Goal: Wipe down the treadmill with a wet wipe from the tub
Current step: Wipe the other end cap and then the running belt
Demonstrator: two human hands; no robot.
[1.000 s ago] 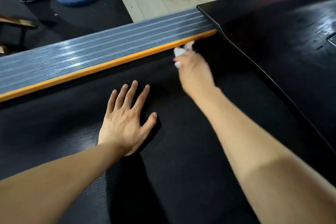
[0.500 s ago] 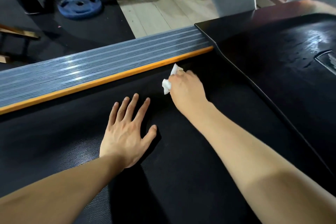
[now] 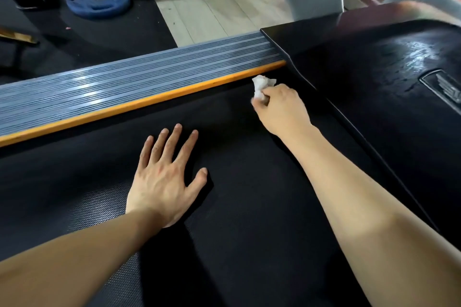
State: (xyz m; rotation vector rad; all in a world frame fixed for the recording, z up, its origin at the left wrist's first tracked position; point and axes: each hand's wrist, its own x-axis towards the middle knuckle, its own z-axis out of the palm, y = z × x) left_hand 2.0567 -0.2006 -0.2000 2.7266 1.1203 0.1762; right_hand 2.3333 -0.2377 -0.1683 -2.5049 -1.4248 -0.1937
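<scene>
Left hand (image 3: 164, 182): we kept it spread flat on the treadmill belt (image 3: 249, 232), unmoved, as a brace.
Right hand (image 3: 282, 107): it pinched the crumpled wet wipe (image 3: 260, 86), which we had pushed back out from mid-belt to the orange strip (image 3: 149, 102).
Meaning: our scrubbing stroke repeated; this corner looked nearly wiped.

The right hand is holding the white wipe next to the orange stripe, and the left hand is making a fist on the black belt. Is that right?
Not quite. The head view shows the left hand lying flat on the black belt with its fingers spread, not in a fist. The rest holds: the right hand holds the white wipe next to the orange stripe.
</scene>
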